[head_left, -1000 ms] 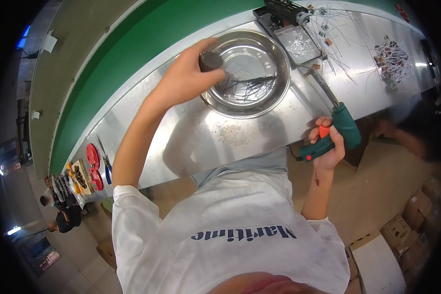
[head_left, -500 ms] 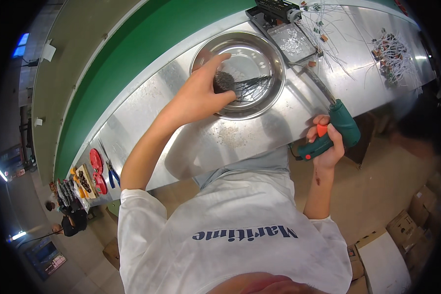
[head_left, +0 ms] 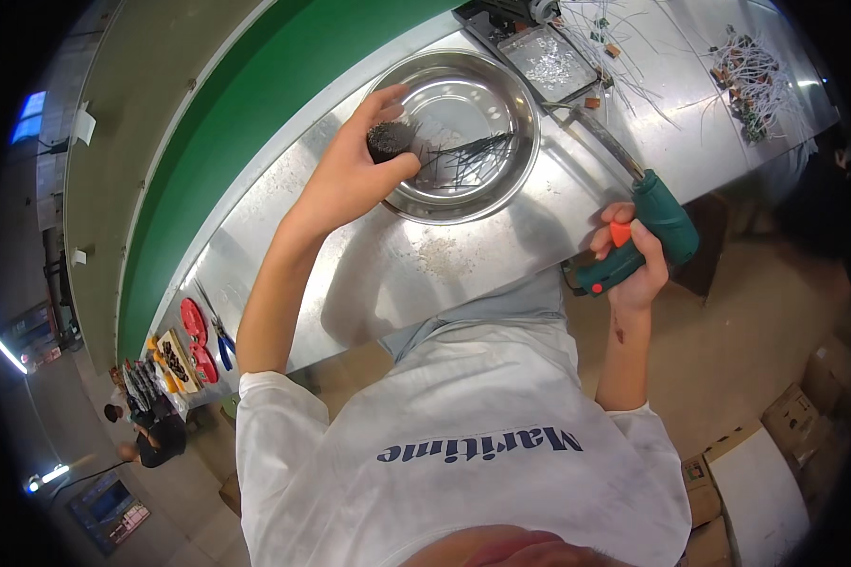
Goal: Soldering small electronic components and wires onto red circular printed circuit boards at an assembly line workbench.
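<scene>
While my L hand (head_left: 350, 175) grips a dark bundle (head_left: 390, 141), R hand (head_left: 641, 260) holds a gun-shaped tool (head_left: 669, 222). Best aim nozzle (head_left: 612, 145) away frm L.

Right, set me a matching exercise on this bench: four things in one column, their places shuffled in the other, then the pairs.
Things
1. bundle of thin dark strands
2. green pistol-shaped tool with an orange trigger
3. blue-handled metal pliers
4. dense tangle of white wires

Places
A. beside two red rounded objects
B. in the right hand
C. toward the right end of the shiny metal bench
D. in the left hand

Pairs: 1-D, 2-B, 3-A, 4-C
</scene>
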The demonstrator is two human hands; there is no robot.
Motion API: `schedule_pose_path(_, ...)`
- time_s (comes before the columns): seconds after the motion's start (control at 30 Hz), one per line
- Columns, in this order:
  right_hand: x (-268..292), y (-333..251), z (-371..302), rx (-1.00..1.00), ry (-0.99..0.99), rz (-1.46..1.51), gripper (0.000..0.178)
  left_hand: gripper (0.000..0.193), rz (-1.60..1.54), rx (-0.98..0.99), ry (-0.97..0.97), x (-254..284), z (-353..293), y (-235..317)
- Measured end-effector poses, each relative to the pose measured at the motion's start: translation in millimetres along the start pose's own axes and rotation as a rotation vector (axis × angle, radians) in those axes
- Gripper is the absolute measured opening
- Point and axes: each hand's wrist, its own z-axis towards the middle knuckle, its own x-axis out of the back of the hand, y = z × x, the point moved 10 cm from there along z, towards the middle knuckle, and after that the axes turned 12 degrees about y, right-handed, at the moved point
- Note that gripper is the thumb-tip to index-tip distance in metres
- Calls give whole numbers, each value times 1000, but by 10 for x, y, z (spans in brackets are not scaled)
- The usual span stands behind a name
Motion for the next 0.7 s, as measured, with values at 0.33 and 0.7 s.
schedule_pose_path(0.33, -16, -16, 9, 15, -24, 16, 27, 73, -51, 59, -91, -175, -185, 123)
schedule_pose_path(0.7, -7, 4, 3, 13, -17, 10, 27, 74, -116, 41, -142, -266, -247, 200)
